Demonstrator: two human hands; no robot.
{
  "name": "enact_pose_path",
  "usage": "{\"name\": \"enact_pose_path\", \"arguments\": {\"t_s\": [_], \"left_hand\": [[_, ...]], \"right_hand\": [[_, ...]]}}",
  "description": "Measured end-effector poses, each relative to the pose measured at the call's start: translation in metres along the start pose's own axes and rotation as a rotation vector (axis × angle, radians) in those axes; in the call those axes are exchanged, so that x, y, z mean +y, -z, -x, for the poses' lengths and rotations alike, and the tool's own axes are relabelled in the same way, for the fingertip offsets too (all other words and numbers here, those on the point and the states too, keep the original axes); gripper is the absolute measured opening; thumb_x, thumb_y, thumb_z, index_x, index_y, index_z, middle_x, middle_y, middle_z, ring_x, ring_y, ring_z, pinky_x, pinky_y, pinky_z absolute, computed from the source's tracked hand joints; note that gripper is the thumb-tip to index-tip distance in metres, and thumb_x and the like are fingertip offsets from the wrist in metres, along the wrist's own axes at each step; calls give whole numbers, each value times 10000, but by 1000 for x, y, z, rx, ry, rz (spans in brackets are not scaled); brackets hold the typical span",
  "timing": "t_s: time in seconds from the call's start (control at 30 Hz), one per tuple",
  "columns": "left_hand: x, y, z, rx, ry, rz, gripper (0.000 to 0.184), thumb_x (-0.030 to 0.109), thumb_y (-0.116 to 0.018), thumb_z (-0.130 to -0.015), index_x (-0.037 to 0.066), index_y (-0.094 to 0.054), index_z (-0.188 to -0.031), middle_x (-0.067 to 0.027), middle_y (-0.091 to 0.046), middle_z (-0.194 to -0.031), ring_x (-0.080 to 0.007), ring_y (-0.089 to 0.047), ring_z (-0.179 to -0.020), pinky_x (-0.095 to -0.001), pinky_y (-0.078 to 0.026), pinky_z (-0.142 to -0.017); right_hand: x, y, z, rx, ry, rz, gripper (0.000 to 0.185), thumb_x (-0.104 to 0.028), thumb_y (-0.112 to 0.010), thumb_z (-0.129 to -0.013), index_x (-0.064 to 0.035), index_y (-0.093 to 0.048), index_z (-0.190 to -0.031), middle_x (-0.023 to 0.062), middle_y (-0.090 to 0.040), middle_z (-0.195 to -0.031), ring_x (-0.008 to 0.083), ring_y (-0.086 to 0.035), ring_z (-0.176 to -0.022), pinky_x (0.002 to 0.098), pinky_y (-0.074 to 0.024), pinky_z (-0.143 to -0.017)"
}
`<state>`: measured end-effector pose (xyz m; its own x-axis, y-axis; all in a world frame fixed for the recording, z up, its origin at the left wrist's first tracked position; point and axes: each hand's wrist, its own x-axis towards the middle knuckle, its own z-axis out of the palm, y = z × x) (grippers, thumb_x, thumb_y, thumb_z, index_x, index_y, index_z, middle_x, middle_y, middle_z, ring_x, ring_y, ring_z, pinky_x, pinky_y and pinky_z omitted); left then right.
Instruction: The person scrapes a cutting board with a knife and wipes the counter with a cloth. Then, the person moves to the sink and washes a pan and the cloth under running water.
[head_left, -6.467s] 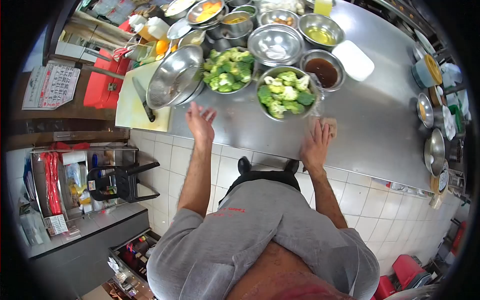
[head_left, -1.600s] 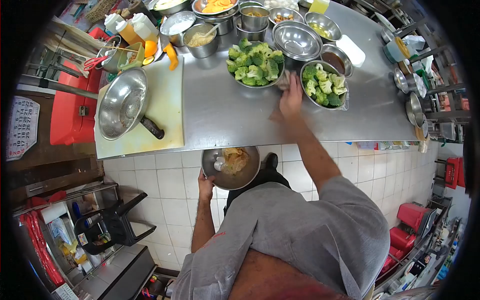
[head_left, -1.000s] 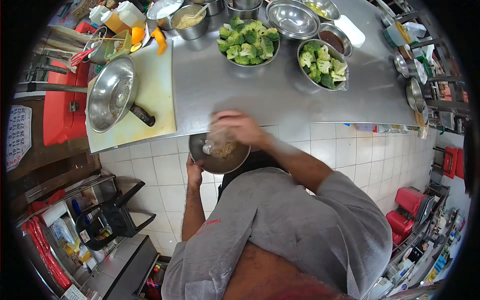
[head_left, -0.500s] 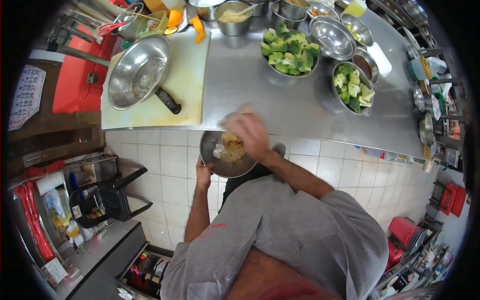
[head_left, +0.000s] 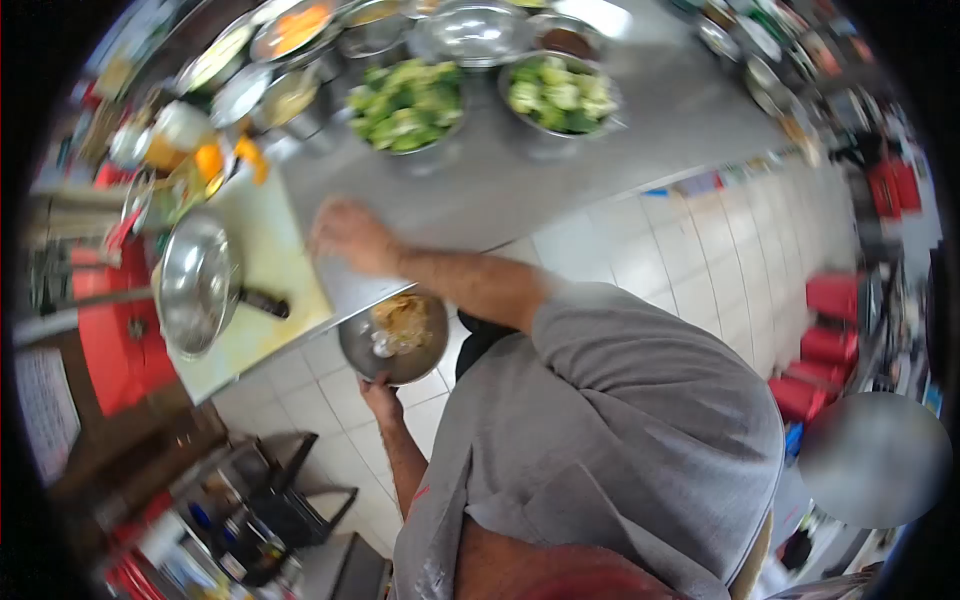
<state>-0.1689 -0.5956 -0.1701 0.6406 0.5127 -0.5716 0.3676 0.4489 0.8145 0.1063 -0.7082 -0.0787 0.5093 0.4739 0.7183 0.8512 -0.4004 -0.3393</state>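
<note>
My left hand [head_left: 380, 397] grips the rim of a metal bowl [head_left: 352, 350], held just below the counter's front edge. Inside it lie yellowish-brown scraps [head_left: 405, 322] that look like peelings, with a small white piece [head_left: 382, 346] beside them. My right hand [head_left: 355, 237] is low over the steel counter [head_left: 450, 205], past the bowl and beside the cutting board [head_left: 265, 215]. Its fingers are blurred and partly turned away, so whether they hold anything is unclear.
A perforated metal strainer [head_left: 197, 285] with a black handle rests on the board. Two bowls of broccoli, the left one [head_left: 408, 105] and the right one [head_left: 562, 95], stand farther back. Several other bowls line the rear. A black chair [head_left: 275, 520] stands at lower left.
My view has swung, tilting the counter in the picture. My right hand has gone from over the counter's edge by the bowl to farther in over the countertop. My left hand still holds the bowl.
</note>
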Motion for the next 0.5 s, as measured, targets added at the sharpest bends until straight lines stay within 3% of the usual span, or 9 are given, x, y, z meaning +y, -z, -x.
{"name": "enact_pose_path", "arguments": {"t_s": [0.03,0.1,0.2,0.27,0.33,0.43,0.5], "left_hand": [[4,-5,-1,-6,22,-12,552,-44,-516,-645,43,-441,-1185,-123,-538,-1087,-269,-566,-952,-383,-531,-694],[18,-19,9,5,34,-46,561,-43,-514,-642,49,-435,-1189,-132,-529,-1099,-277,-564,-965,-399,-532,-710],[7,-2,8,-24,-2,-47,560,-40,-516,-642,52,-433,-1188,-144,-522,-1107,-279,-564,-960,-397,-532,-709],[6,17,21,38,-3,-85,540,-38,-519,-642,47,-451,-1171,-135,-528,-1101,-273,-564,-953,-395,-530,-707],[15,40,49,106,18,-121,528,-33,-529,-638,38,-468,-1158,-122,-540,-1086,-260,-565,-936,-385,-526,-697],[25,98,78,188,-10,-157,547,-20,-537,-630,18,-468,-1171,-122,-548,-1080,-237,-556,-935,-369,-500,-747],[54,92,112,95,-133,-139,557,-10,-536,-625,-3,-463,-1177,-122,-547,-1082,-227,-542,-962,-357,-460,-821]], "right_hand": [[-18,11,17,-113,70,96,278,-170,-543,-694,-158,-557,-972,82,-502,-1036,319,-458,-1049,447,-370,-909],[-46,39,47,-181,30,-57,292,-160,-542,-707,-163,-560,-999,65,-496,-1085,292,-451,-1074,424,-363,-934],[-30,74,84,-126,113,-199,317,-145,-542,-718,-171,-549,-1034,62,-489,-1113,271,-454,-1077,399,-375,-928],[1,118,109,-126,116,-94,315,-138,-541,-725,-170,-543,-1038,63,-490,-1115,258,-462,-1077,385,-386,-911],[36,171,142,-243,-19,24,309,-128,-548,-728,-169,-542,-1034,65,-494,-1116,269,-467,-1076,391,-396,-887],[81,260,189,-213,-218,183,349,-48,-553,-686,-163,-553,-1015,65,-517,-1081,279,-492,-1042,390,-415,-847],[125,309,225,42,-230,252,327,-17,-560,-651,-144,-581,-951,104,-561,-1003,302,-521,-995,427,-425,-806]]}}
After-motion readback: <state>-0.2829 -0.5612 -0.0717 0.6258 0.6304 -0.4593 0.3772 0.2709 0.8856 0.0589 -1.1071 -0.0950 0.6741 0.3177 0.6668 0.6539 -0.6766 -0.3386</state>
